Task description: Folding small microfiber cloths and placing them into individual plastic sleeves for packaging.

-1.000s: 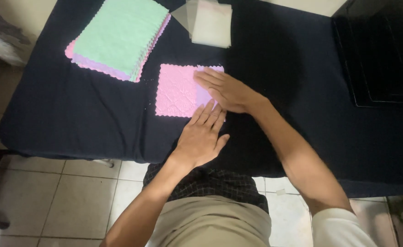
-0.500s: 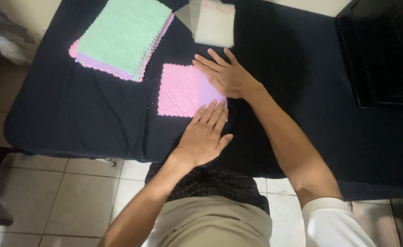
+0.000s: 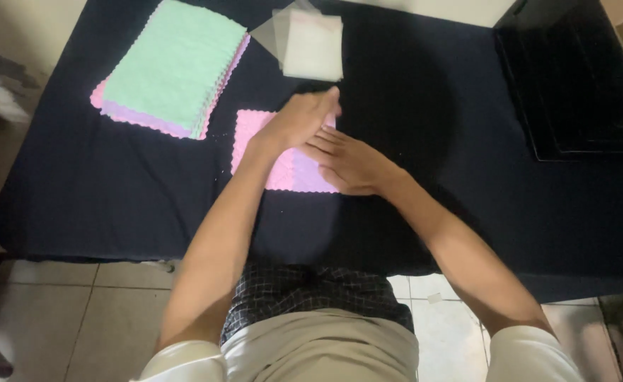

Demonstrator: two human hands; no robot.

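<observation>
Counter [image 3: 410, 184]: covered in a dark navy cloth, filling most of the frame; pale floor tiles [image 3: 78, 318] show below its near edge.

Black box [image 3: 573, 78]: open, shallow, at the upper right of the frame, well apart from my hands.

Stack of cloths [image 3: 173, 67]: scallop-edged, mint green on top with lilac and pink edges showing beneath, upper left of the frame, set at a slant.

Clear plastic sleeves [image 3: 311, 42]: a small pile of flat, milky-transparent bags at top centre, just above my left hand.

Pink cloth [image 3: 283, 163]: one quilted, scallop-edged square lying flat at centre frame, between the stack and my forearms; partly hidden under both hands.

Left hand [image 3: 301, 117]: palm down across the cloth's upper edge, fingers [image 3: 329, 99] held together and stretched toward the sleeves; blurred, so I cannot tell whether the tips touch the sleeves.

Right hand [image 3: 350, 163]: flat on the cloth's right part, fingers [image 3: 318, 145] slightly spread and pointing left, pressing down, gripping nothing.
</observation>
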